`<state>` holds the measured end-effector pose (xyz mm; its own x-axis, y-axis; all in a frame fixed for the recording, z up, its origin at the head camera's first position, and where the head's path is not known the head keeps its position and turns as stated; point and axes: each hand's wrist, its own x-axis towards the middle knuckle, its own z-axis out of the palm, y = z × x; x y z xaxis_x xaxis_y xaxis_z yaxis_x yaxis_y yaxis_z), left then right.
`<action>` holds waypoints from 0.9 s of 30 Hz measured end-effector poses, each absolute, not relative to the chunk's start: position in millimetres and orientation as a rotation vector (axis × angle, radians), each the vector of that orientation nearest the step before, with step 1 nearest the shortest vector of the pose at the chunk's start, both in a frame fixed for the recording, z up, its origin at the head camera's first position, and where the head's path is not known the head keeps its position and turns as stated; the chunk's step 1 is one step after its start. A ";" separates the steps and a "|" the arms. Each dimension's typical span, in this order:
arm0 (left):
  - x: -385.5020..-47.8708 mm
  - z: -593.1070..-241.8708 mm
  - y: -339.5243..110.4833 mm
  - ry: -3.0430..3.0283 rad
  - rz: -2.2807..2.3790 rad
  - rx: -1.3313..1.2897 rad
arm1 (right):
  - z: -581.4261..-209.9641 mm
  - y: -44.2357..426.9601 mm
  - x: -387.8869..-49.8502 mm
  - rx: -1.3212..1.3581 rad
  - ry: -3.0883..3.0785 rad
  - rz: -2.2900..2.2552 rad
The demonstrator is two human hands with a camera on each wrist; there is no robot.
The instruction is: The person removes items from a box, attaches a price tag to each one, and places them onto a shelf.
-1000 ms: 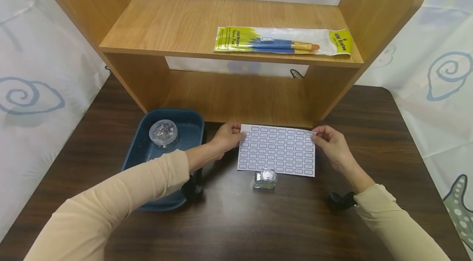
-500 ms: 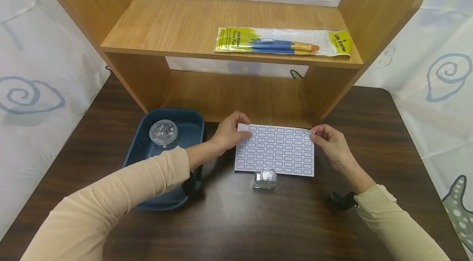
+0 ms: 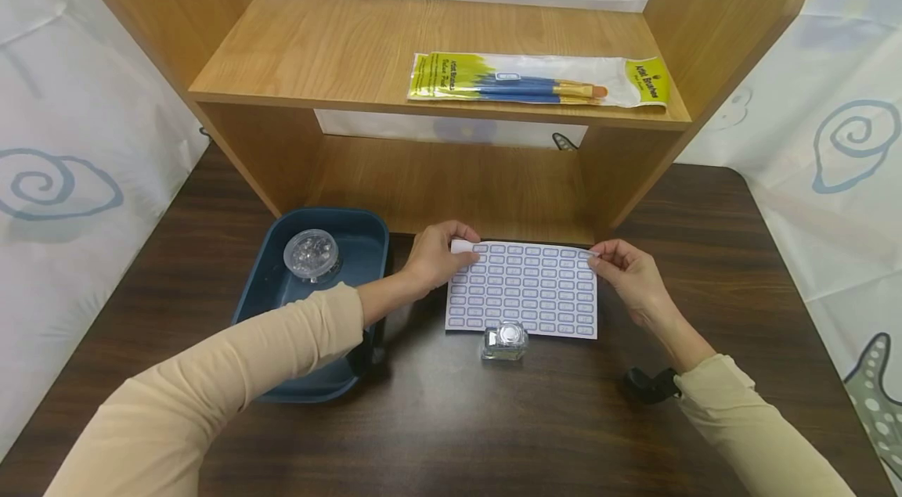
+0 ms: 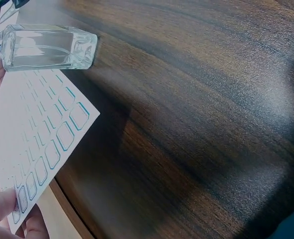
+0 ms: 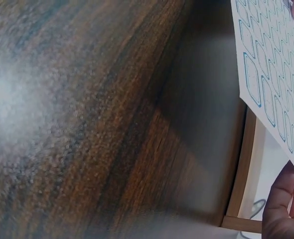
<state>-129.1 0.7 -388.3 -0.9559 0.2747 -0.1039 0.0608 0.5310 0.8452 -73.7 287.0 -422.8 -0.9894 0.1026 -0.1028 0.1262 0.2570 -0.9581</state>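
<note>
A white sheet of small blue-framed labels (image 3: 521, 289) is held up between both hands above the dark table. At its upper left corner my left hand (image 3: 437, 257) pinches it, thumb in front and fingers behind, as the left wrist view also shows. My right hand (image 3: 629, 278) pinches the upper right corner; in the right wrist view the fingers (image 5: 281, 199) curl behind the paper. Just in front of the sheet's lower edge, a clear glass bottle (image 3: 504, 342) stands upright, overlapping the sheet in the head view. Its glass body (image 4: 47, 48) appears sideways in the left wrist view.
A blue tray (image 3: 257, 289) at the left holds a round clear tub (image 3: 311, 254) of shiny bits, partly behind the left arm. Behind the sheet stands a wooden shelf unit (image 3: 451, 109). A packet of artist brushes (image 3: 539, 80) lies on its upper shelf.
My left hand has shifted its grip inward along the sheet's left corner, and the sheet has moved slightly left. The right hand keeps its pinch, moving barely left. The bottle stays put.
</note>
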 end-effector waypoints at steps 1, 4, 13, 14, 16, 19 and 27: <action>-128.9 -388.2 0.8 2.545 1.392 0.282 | -422.9 287.2 -73.4 0.223 2.475 -1.891; -128.4 -387.9 0.6 2.538 1.394 0.286 | -423.3 287.7 -73.0 0.217 2.479 -1.890; -127.0 -388.7 -0.1 2.526 1.400 0.310 | -424.5 288.5 -74.2 0.227 2.506 -1.846; -126.9 -389.3 -0.4 2.516 1.406 0.305 | -424.6 288.2 -74.7 0.228 2.508 -1.837; -127.1 -390.6 -0.8 2.493 1.419 0.287 | -424.7 287.5 -75.8 0.234 2.515 -1.818; -128.0 -393.0 -0.8 2.445 1.446 0.237 | -425.5 286.5 -77.6 0.247 2.519 -1.793; -132.4 -393.7 -5.0 2.385 1.546 0.072 | -427.4 287.5 -84.8 0.219 2.566 -1.729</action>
